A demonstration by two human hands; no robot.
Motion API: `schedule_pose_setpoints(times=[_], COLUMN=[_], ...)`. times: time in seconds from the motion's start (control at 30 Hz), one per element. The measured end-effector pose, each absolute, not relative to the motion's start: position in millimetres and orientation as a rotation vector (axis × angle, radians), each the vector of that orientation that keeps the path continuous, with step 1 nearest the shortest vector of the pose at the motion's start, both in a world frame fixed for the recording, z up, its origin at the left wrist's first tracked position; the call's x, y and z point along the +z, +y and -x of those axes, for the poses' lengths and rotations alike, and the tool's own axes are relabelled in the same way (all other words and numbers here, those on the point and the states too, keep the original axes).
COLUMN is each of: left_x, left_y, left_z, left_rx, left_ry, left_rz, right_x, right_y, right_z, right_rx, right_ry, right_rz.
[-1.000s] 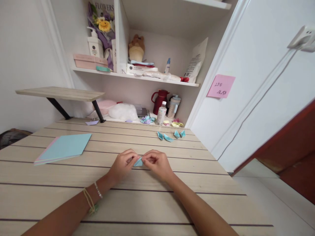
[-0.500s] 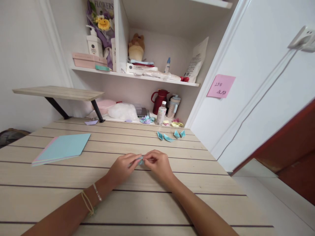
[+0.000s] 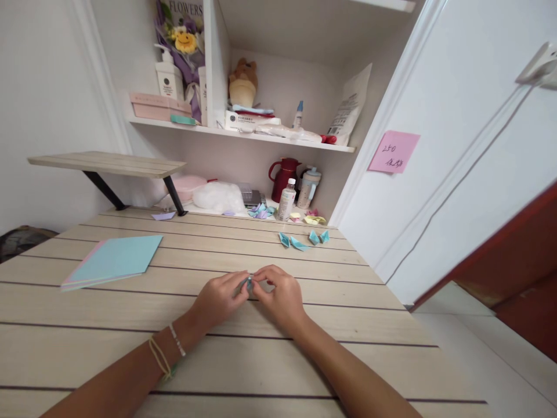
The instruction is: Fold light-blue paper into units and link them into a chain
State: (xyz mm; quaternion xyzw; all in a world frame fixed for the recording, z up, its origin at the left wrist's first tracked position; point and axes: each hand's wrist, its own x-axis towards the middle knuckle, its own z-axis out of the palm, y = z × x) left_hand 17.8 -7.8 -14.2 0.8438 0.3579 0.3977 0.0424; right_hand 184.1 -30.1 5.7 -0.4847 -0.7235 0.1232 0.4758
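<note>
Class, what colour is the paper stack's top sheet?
The top sheet is light blue (head view).

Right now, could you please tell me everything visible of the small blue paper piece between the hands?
The small blue paper piece shows only as a narrow bluish sliver of what looks like thin paper. The left hand and right hand pinch it from either side, hiding most of it, over the middle of the table. Its shape, folds and whether it touches the table cannot be told.
</note>
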Motion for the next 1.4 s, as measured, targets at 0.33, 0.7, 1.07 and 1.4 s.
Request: schedule_pose_setpoints(times=[0.33, 0.7, 1.07, 1.4], left_x=[-13, -12, -10, -4], left_y=[-7, -4, -8, -10], left_z=[-16, -15, -16, -20], left_rx=[1.228, 1.372, 1.297, 1.476], left_ry=[1.017, 1.025, 0.954, 1.052], left_rz=[-2.653, -2.820, -2.994, -2.560], right_x=[6, 12, 15, 9], right_y=[-33, -37, -35, -28], right_z=[-183, -183, -185, -187], right_rx=[0.205, 0.165, 0.155, 0.528], right_ry=[-1.821, -1.864, -1.946, -1.753], right_rz=[1.248, 1.316, 1.446, 1.202])
